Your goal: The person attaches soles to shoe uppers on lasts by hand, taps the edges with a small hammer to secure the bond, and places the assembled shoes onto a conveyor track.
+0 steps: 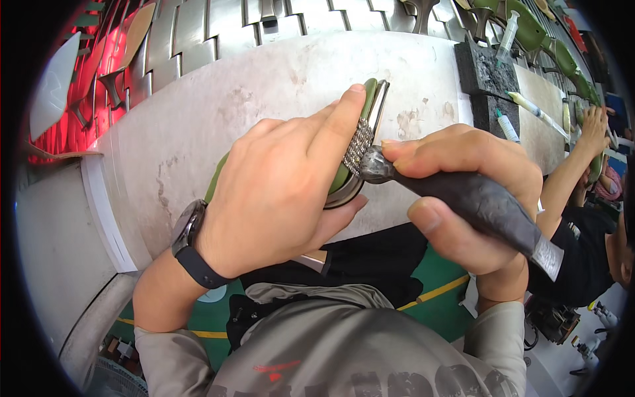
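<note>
Above the pale worktop, my left hand (284, 175) is closed around a green shoe (372, 91) with a band of small shiny beads (358, 145) across it. My palm and fingers cover much of the shoe. A dark watch is on my left wrist. In my right hand (479, 159) is a dark-handled tool (483, 205) with a rounded metal head and a flat, flared metal end. The thumb and fingers wrap the handle. The rounded head rests at the edge of the beaded band, touching or nearly touching it.
A slatted metal conveyor (221, 26) runs along the far side. Red-lit shoe parts (135, 36) stand at its left. Dark blocks (477, 69) and several syringes (508, 33) lie at the right, near green shoes (562, 59). A co-worker's arm (567, 172) reaches in there.
</note>
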{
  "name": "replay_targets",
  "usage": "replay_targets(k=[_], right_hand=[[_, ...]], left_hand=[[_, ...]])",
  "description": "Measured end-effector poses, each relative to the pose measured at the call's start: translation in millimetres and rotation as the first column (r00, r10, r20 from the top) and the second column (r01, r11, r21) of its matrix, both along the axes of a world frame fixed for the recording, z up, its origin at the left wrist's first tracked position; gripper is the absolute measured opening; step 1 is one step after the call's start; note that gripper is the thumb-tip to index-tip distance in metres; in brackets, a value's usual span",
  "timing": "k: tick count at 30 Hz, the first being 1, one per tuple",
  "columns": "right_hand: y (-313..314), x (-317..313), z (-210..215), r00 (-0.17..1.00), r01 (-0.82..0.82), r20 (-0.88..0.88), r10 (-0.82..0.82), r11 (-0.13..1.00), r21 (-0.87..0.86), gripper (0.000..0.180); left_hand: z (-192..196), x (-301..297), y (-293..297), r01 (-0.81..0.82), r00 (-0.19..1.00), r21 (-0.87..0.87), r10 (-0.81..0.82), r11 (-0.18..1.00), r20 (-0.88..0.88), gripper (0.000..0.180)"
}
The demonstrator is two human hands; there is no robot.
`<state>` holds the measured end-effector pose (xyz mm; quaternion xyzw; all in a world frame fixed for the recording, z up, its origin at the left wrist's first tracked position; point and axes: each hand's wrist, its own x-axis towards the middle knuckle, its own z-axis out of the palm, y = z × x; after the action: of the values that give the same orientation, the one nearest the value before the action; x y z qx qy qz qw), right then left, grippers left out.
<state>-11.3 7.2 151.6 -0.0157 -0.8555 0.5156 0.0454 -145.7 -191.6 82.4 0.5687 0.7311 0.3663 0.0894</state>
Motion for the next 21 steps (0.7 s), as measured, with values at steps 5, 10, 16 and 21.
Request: replay_targets(k=[5,10,16,21], right_hand=[[-21,10,-11,0.985,-0.004,-0.171,0.025,0.992,0.123,0.032],[-58,29,-37,0.919,0.200,-0.367,-0.142,0.972,0.125,0.032],[-116,43,-64,0.831,0.413,-0.469,-0.299,0.897,0.160,0.041],[-126,35,-67,0.826,0.364,-0.500,-0.261,0.924,0.119,0.037]], left_hand=[[-3,-1,-5,-0.012,1.000,-0.011,0.012,1.000,-0.010,0.100],[-3,0,-10,-0.011,1.000,-0.015,0.011,1.000,0.018,0.100],[2,-2,-13,0.040,0.999,-0.055,-0.039,0.998,0.017,0.105],[-7,-13,-24,0.159,0.987,0.069,-0.157,0.985,-0.046,0.105]])
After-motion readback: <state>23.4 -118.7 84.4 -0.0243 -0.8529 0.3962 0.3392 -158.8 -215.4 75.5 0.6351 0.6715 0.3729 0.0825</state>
